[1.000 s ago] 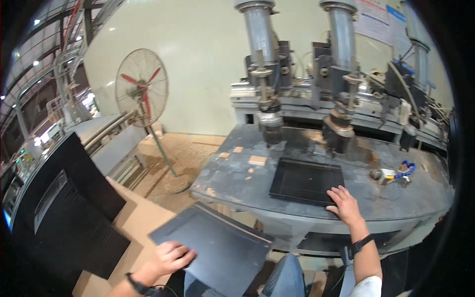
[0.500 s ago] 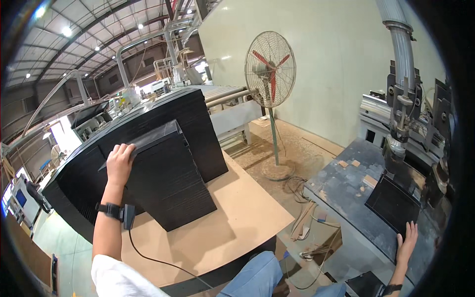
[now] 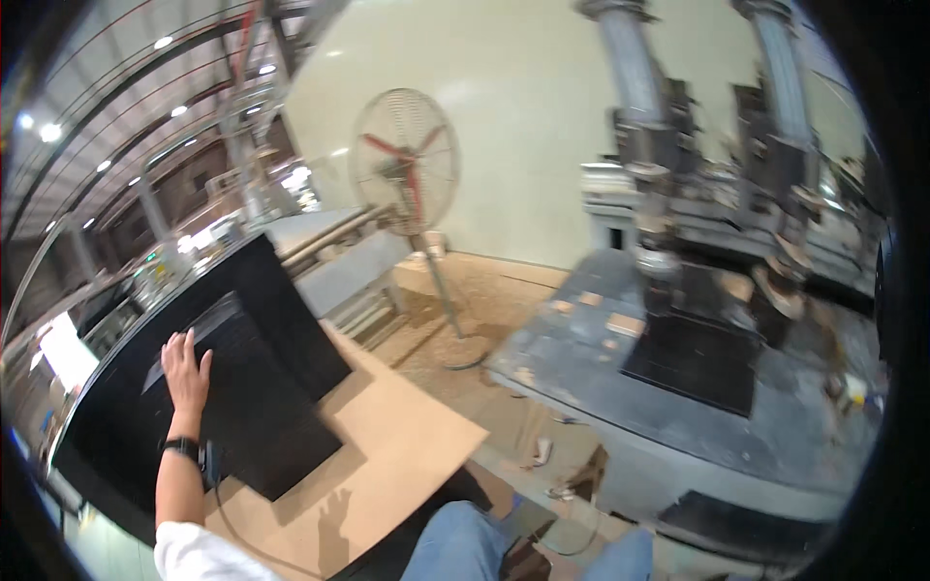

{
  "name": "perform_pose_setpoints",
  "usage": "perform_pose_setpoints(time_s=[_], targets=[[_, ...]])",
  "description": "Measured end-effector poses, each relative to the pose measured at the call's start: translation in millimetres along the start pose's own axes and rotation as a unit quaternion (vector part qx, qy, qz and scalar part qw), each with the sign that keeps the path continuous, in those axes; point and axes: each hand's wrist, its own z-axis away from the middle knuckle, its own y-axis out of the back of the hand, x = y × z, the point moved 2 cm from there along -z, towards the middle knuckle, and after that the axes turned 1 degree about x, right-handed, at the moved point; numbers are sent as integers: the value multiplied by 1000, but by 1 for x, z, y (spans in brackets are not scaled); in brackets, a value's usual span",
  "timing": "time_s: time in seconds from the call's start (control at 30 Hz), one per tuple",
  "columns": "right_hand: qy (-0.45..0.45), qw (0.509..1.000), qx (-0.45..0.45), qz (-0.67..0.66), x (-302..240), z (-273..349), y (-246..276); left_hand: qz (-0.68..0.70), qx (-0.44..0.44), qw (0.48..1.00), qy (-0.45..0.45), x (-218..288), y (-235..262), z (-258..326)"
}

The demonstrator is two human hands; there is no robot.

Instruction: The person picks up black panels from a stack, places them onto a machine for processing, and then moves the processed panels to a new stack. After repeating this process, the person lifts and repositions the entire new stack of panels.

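My left hand (image 3: 186,373) has its fingers apart at the upper left edge of a stack of black panels (image 3: 257,407). Whether it touches the stack is blurred. This stack leans against a larger, taller stack of black panels (image 3: 276,290), and both stand on a tan board (image 3: 407,421). Off to the right, a single black panel (image 3: 693,363) lies flat on the grey machine table (image 3: 552,353), beneath the machine heads. My right hand is out of the picture.
Two machine heads with grey hoses (image 3: 630,63) rise over the table. Small wood offcuts (image 3: 625,324) and dust lie on it. A caged standing fan (image 3: 405,160) is beyond, by a pale wall. A dark flat object (image 3: 741,528) shows below the table's front edge.
The view has swung right, showing more of the machine. My left hand has spread its fingers at the stack. My right hand has left the panel on the machine table and the picture.
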Motion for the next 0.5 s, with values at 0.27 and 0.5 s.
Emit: perform_pose_setpoints(time_s=[0.27, 0.5], targets=[[-33, 990, -35, -133, -2, -6, 110, 537, 21, 764, -358, 415, 59, -12], [-251, 852, 39, -458, 93, -19, 218, 592, -171, 697, -367, 670, 103, 34]])
